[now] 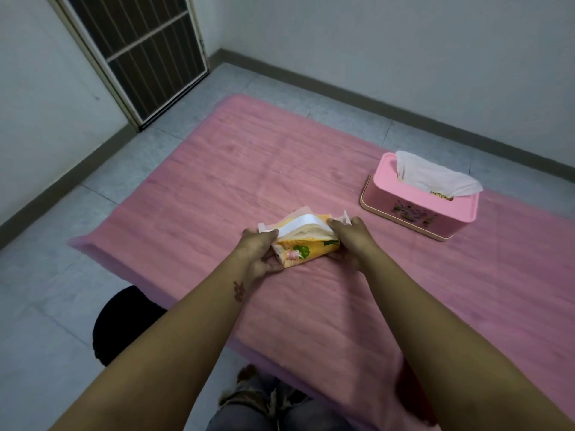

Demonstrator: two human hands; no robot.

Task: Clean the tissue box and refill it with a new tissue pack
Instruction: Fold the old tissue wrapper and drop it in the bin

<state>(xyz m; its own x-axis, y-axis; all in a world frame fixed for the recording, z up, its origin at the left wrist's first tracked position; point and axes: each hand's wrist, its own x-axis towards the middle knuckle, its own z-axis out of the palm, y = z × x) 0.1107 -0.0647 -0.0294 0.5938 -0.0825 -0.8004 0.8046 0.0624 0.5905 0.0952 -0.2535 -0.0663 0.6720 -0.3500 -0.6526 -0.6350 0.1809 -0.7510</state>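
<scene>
Near the middle of the pink mat (217, 169), the left hand (259, 251) and right hand (350, 241) grip a yellow tissue pack (306, 248) at its two ends, fingers closed on its wrapper. Farther right stands the pink tissue box (417, 209), a white cloth (435, 177) draped from its slot.

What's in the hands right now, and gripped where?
Both hold the yellow tissue pack on the pink mat: left hand grips its left end, right hand its right end. The wrapper top gapes open.

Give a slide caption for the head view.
Both hands hold an opened yellow plastic tissue pack on a pink mat.
</scene>
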